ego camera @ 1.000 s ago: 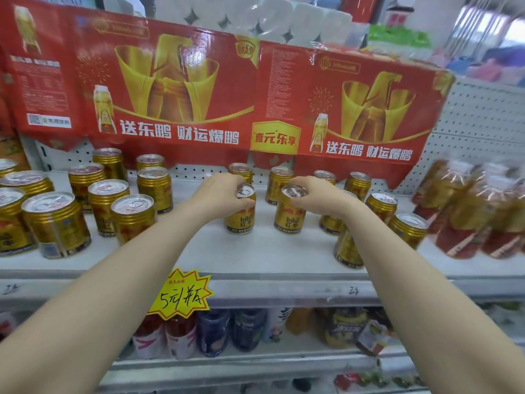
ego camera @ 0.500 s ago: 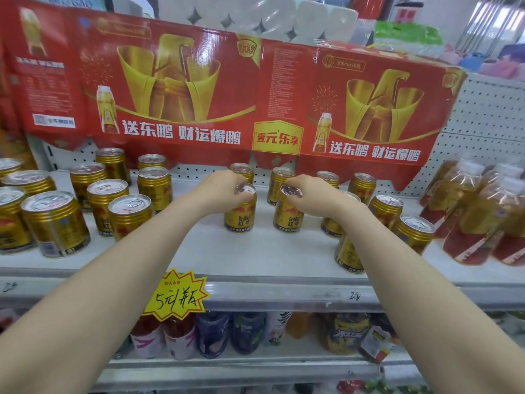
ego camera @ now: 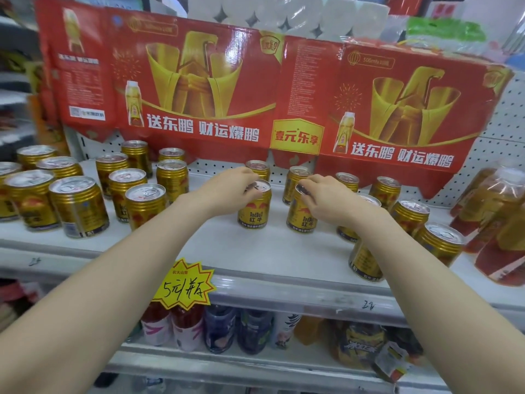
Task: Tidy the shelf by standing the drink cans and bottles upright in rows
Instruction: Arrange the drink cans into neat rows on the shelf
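Left hand: the left hand (ego camera: pixel 230 191) has its fingers curled over the top rim of the left can (ego camera: pixel 253 211) and grips it.
Right hand: the right hand (ego camera: pixel 326 201) pinches the top of the right can (ego camera: pixel 301 218) in the same way.
Can labels: both are gold and read "RedBull 红牛". They stand near each other, apart, mid-shelf.
Other cans: the other cans (ego camera: pixel 79 207) are gold too. They are grouped at the left, with more behind and to the right of the hands.
Bottles: the bottles (ego camera: pixel 495 214) of amber drink with red labels are at the far right.
Shelf: the shelf (ego camera: pixel 284 253) is white, with "22" handwritten on its front edge.
Banner: the banner (ego camera: pixel 199 81) is red cardboard. It reads "送东鹏 财运爆鹏" twice and "壹元乐享".
Price tag: the price tag (ego camera: pixel 183 285) is a yellow star printed "农夫山泉", with "5元" and a further character handwritten on it.
Lower shelf: the lower shelf (ego camera: pixel 255 365) holds mixed drink bottles.
Room: a shop aisle with a white pegboard (ego camera: pixel 507 123) behind the shelf and paper rolls (ego camera: pixel 284 15) on top.
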Demonstrator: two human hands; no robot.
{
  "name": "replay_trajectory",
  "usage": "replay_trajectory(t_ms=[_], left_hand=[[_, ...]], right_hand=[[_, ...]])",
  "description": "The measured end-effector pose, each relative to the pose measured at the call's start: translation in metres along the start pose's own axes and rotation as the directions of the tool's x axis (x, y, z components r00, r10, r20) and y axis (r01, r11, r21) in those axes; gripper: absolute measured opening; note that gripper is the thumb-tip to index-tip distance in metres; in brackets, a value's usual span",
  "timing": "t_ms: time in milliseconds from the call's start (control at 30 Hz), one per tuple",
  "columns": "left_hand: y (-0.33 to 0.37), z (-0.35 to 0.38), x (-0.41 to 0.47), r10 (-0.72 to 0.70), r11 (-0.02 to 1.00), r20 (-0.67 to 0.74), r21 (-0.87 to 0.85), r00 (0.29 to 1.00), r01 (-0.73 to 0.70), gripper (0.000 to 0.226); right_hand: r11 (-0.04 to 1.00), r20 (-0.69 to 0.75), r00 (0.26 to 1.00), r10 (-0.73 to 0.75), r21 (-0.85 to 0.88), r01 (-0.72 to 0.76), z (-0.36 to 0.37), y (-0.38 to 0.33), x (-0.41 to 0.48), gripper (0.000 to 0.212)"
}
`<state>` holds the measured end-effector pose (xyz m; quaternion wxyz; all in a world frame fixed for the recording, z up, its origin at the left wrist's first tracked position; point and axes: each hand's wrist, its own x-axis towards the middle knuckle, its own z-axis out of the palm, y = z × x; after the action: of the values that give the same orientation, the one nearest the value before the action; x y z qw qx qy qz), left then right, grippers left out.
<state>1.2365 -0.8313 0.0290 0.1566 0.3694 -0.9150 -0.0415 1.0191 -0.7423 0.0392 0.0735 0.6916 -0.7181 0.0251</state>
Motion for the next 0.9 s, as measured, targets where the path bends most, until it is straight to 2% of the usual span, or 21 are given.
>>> replay_trajectory(t_ms=[100,167,333,433,633,767,900], left_hand=[[-0.004,-0.009,-0.017,0.035,0.998,-0.1,0.061,0.994,-0.029,0.042],[-0.014,-0.018,-0.032,0.061,0.994,-0.162,0.1,0.985,-0.045,0.047],[-0.068,-0.046,-0.082,0.042,0.987,-0.246,0.159,0.968,-0.003,0.045],[-0.108,-0.057,-0.121,-0.038,0.988,-0.284,0.135,0.958,0.079,0.042],[-0.161,-0.062,-0.173,-0.253,0.939,-0.248,0.17,0.935,0.299,0.05],[-0.171,-0.065,-0.184,-0.26,0.936,-0.218,0.182,0.941,0.301,0.049],[-0.173,-0.067,-0.182,-0.266,0.942,-0.212,0.15,0.94,0.301,0.044]], right_hand=[[0.999,-0.033,0.999,0.01,-0.049,-0.012,0.001,-0.005,-0.001,0.04],[0.999,-0.114,0.993,-0.008,-0.036,0.004,0.001,-0.016,-0.002,0.045],[0.985,-0.315,0.941,-0.126,0.073,0.156,0.0,-0.079,-0.003,0.045],[0.954,-0.352,0.919,-0.177,0.169,0.249,0.007,-0.127,-0.001,0.044],[0.894,-0.33,0.928,-0.173,0.342,0.288,0.02,-0.223,0.005,0.055],[0.878,-0.297,0.954,-0.032,0.447,0.168,0.026,-0.265,0.019,0.071],[0.863,-0.309,0.945,0.11,0.501,0.064,0.033,-0.281,0.025,0.068]])
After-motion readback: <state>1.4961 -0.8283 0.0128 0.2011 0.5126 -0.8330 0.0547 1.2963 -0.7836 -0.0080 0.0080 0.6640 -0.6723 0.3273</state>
